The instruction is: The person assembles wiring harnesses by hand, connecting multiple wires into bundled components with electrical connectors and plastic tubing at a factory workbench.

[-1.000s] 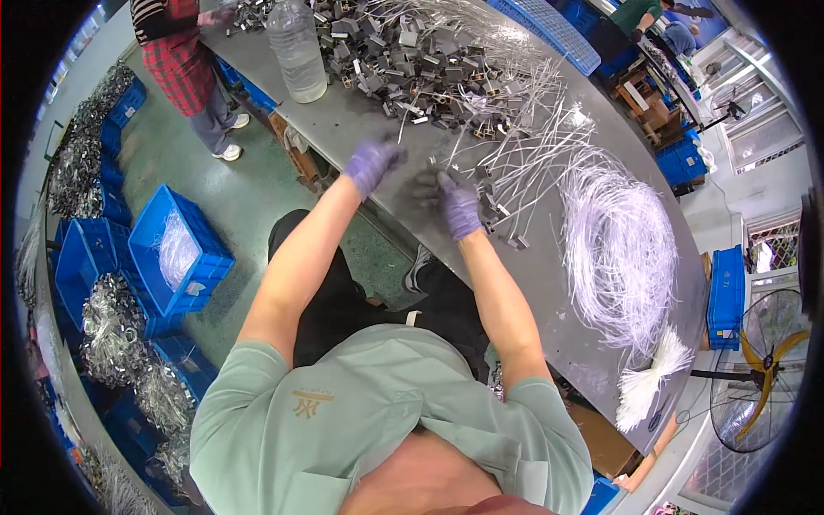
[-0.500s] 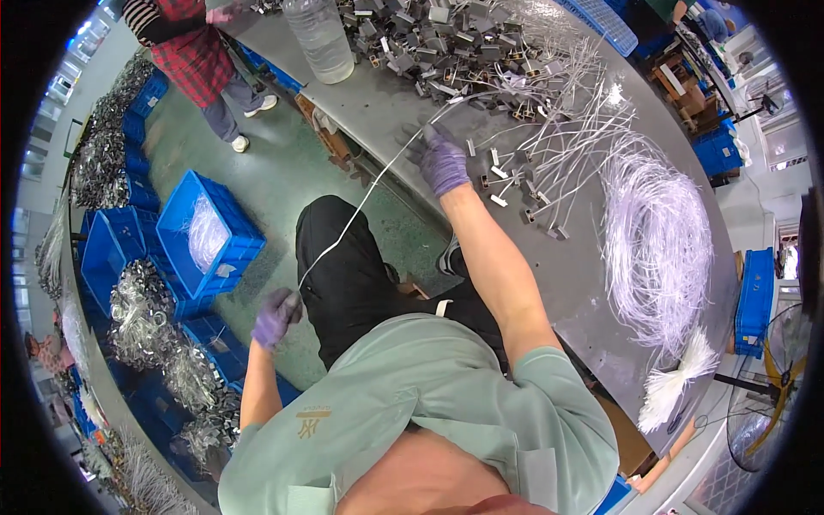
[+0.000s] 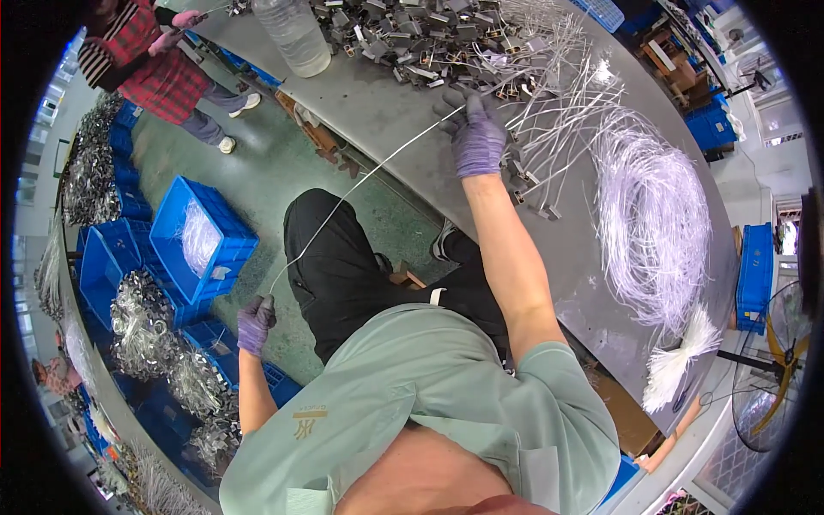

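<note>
Wire [image 3: 369, 174] slants from our left hand [image 3: 255, 324] to our right hand [image 3: 477, 137], pinched between thumb and fingers in each.

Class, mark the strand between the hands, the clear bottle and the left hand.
Strand [image 3: 344, 198], head view: midway along.
Clear bottle [image 3: 294, 36], head view: its side.
Left hand [image 3: 255, 326], head view: gloved middle.

The top edge cuts off the bottle [image 3: 297, 39]; the left hand [image 3: 255, 324] hides the wire's [image 3: 402, 150] lower end.
</note>
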Available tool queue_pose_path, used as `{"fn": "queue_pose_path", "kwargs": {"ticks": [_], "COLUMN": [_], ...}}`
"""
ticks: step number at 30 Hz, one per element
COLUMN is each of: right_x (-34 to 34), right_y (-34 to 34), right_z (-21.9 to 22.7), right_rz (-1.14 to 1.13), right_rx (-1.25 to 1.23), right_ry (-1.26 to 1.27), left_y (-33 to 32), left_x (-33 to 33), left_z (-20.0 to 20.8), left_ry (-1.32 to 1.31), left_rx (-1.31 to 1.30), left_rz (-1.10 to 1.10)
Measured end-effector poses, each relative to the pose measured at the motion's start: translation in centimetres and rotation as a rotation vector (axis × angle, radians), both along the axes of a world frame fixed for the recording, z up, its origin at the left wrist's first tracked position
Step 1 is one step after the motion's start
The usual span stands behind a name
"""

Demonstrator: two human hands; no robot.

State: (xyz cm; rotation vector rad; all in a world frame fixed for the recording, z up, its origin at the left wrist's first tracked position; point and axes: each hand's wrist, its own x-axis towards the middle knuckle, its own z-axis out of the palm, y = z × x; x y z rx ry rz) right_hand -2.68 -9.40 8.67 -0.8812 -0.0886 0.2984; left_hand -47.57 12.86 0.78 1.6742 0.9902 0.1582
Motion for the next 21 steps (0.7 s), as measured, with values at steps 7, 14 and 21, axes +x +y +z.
{"fn": "queue_pose_path", "kwargs": {"ticks": [7, 14, 21], "right_x": [-4.8, -1.1, -7.3], "right_y": [0.0, -4.1, -3.4], "right_z": [0.9, 6.4, 4.5], "right_rz": [0.189, 0.050, 0.368], "right_rx": [-0.249, -0.107, -0.329], "right_ry": [-0.129, -0.126, -0.234], "left_y": [-3.1, -6.1, -9.3], "left_x": [5.3, 9.4, 17.5], "left_z": [3.5, 5.7, 7.9], "left_ry": [-0.056, 0.019, -0.178], "left_rx": [0.031, 0.043, -0.062], "left_rz": [-0.241, -0.307, -0.586]}}
